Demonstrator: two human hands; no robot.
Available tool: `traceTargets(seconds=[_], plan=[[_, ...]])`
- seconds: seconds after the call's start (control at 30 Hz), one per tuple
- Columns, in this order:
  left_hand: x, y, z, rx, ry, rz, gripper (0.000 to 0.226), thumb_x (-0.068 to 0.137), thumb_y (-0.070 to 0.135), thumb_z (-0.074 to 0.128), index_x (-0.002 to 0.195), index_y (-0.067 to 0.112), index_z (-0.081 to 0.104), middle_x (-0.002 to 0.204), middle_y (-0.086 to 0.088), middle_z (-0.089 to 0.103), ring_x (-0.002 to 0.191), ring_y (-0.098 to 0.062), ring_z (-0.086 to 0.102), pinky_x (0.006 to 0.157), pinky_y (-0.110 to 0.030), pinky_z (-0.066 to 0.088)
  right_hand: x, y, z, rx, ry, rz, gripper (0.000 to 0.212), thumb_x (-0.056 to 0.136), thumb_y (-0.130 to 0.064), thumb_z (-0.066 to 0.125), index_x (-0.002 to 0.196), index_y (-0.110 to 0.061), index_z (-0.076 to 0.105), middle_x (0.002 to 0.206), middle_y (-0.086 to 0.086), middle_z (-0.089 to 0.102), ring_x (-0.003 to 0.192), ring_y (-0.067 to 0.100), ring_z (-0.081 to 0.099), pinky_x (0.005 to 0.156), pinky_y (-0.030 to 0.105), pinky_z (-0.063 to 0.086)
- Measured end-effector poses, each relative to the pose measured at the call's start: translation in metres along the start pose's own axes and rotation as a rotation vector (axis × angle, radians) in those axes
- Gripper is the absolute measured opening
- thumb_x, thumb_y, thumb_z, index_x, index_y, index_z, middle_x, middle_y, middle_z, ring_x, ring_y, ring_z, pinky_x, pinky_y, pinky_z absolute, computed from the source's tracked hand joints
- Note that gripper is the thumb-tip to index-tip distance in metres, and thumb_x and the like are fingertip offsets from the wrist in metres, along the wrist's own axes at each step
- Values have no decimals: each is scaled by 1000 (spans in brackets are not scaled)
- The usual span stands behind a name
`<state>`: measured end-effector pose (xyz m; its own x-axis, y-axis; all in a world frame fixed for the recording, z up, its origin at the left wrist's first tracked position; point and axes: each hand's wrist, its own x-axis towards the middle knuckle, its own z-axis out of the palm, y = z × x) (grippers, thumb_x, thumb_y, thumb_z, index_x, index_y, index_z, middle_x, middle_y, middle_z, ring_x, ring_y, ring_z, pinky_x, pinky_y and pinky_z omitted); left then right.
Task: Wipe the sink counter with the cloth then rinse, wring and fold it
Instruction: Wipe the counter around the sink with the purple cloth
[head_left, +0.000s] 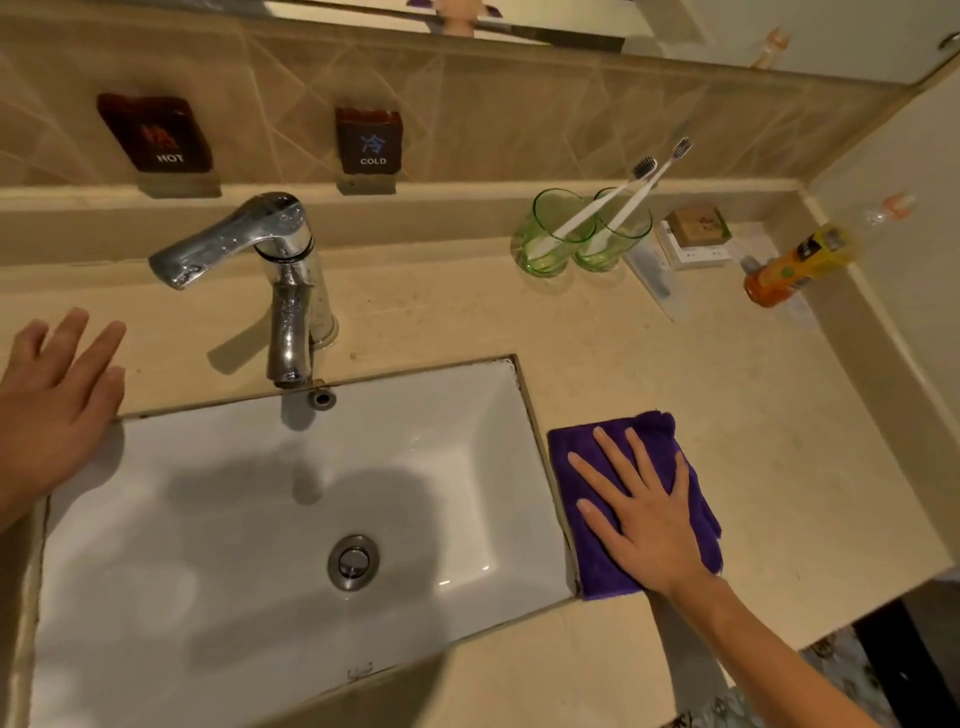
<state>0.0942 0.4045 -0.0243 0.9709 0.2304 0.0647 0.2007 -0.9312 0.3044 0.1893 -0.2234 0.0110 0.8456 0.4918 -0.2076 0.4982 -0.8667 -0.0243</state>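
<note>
A folded purple cloth (587, 556) lies flat on the beige counter (727, 395), right beside the white sink's (156, 545) right rim. My right hand (641, 512) presses flat on top of the cloth, fingers spread and pointing away from me. My left hand (54, 395) rests palm down on the counter at the sink's far left corner, fingers apart, holding nothing. The chrome faucet (283, 270) stands behind the sink with its spout over the basin; no water is visibly running.
Two green glasses (582, 234) with toothbrushes stand at the back right. Beside them lie a toothpaste tube (652, 278), small boxes (693, 236) and an orange bottle (795, 262) near the right wall. HOT and COLD signs (369, 140) hang on the tiled backsplash.
</note>
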Motion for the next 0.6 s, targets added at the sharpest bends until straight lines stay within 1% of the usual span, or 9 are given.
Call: traceTargets(seconds=[0.03, 0.07, 0.13, 0.17, 0.2, 0.3, 0.37, 0.43, 0.6], plan=[[-5, -5, 5, 6, -49, -42, 63, 106, 42, 25, 155, 5, 35, 159, -21, 21, 156, -11, -14, 111, -5, -21, 2, -1, -1, 1, -8, 15, 53, 101, -64, 17, 153, -54, 17, 168, -14, 9, 156, 21, 0, 115, 72, 2], [-6, -4, 8, 6, -100, -92, 58, 108, 42, 26, 159, 15, 30, 164, -16, 18, 158, -16, -8, 117, -11, -19, 3, -2, -1, 0, -16, 25, 53, 101, -65, 16, 153, -54, 16, 167, -15, 8, 156, 21, -1, 116, 71, 2], [-5, -25, 26, 57, -150, -209, 60, 104, 56, 21, 159, 34, 25, 171, -2, 14, 158, -21, 4, 129, -40, -4, 4, -1, -2, -1, -24, 34, 53, 101, -66, 16, 153, -55, 15, 167, -15, 8, 156, 20, -3, 116, 71, 1], [-5, -40, 37, 93, -145, -235, 61, 101, 60, 17, 159, 41, 23, 171, 4, 11, 158, -22, 8, 128, -51, 4, 5, -1, -2, 2, -25, 32, 54, 101, -65, 16, 153, -54, 16, 167, -15, 9, 156, 20, -2, 116, 71, 1], [-1, -47, 38, 98, -131, -239, 61, 100, 61, 16, 158, 45, 21, 171, 9, 8, 158, -20, 9, 126, -56, 8, 5, -1, -2, 3, -23, 30, 54, 101, -65, 17, 153, -54, 17, 167, -14, 10, 156, 21, -1, 116, 71, 2], [-2, -10, 15, 25, -40, -235, 58, 100, 62, 18, 157, 52, 18, 168, 21, 5, 156, -22, 10, 126, -53, 7, 5, 0, 0, -5, -9, 23, 54, 101, -63, 20, 154, -52, 20, 167, -11, 13, 156, 23, 2, 116, 71, 4], [-7, 9, 2, -9, -40, -256, 57, 100, 61, 18, 156, 50, 21, 169, 14, 15, 153, -26, 14, 124, -52, 7, 5, 1, 1, -10, -11, 17, 54, 101, -63, 21, 154, -51, 21, 167, -10, 15, 156, 23, 4, 116, 71, 5], [-9, 20, -4, 11, -64, -275, 58, 99, 60, 16, 155, 47, 25, 169, 8, 20, 154, -26, 14, 120, -45, 4, 5, 1, 0, -16, -17, 15, 54, 101, -62, 20, 154, -51, 21, 167, -10, 15, 156, 24, 4, 115, 72, 6], [-13, 21, -5, 59, -69, -280, 63, 99, 65, 7, 156, 46, 24, 170, 8, 18, 157, -23, 12, 115, -34, -4, 6, -2, -1, -12, -39, 20, 54, 101, -63, 20, 153, -53, 17, 167, -11, 15, 156, 22, 3, 115, 72, 5]])
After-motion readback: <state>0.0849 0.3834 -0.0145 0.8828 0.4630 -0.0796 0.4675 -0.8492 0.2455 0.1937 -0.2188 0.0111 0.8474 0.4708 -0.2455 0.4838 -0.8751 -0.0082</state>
